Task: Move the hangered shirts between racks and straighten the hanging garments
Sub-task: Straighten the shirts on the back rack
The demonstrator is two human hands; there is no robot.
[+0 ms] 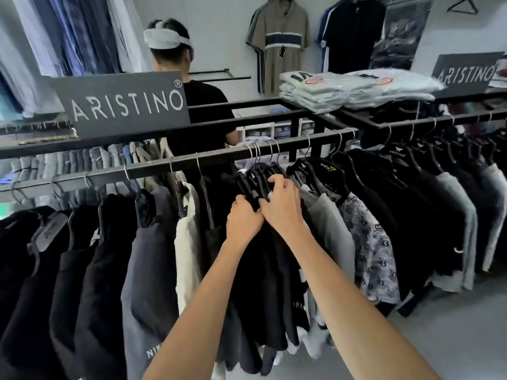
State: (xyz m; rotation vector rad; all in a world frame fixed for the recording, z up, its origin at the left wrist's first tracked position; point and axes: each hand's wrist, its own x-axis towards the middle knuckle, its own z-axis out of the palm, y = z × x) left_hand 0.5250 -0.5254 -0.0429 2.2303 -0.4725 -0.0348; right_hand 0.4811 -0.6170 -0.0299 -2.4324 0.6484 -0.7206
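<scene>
Left hand: the left hand [244,222] is curled round the near shoulder of a bunch of black hangers [256,181], gripping it from the left, knuckles up.
Right hand: the right hand [284,204] touches the left one and lies over the same bunch from the right, fingers bent over the hanger tops and holding them.
Hangers: several black hangers pressed together, their metal hooks over the rail [192,160] at mid scene; one bears a white logo.
Shirts: the dark shirts [263,283] on the gripped hangers hang straight down under both hands, between the forearms.
Rail: a dark bar running from near left up to far right, with a second bar behind it.
Left garments: dark tops and a cream shirt [185,242] hang spaced apart left of the hands.
Right garments: a grey shirt [329,229] just beside the right hand, then a patterned shirt [375,248], then more dark ones farther right.
Signs: a grey brand sign [123,102] stands on the rack at far left; another sign [466,75] at far right.
Folded stack: pale folded shirts [356,89] lie on the rack top, far right of centre.
Wall: a striped polo [279,42] and a dark shirt [354,31] hang on the far wall.
Other person: a person in a black top [208,116] stands beyond the rack, back turned, wearing a headset.
</scene>
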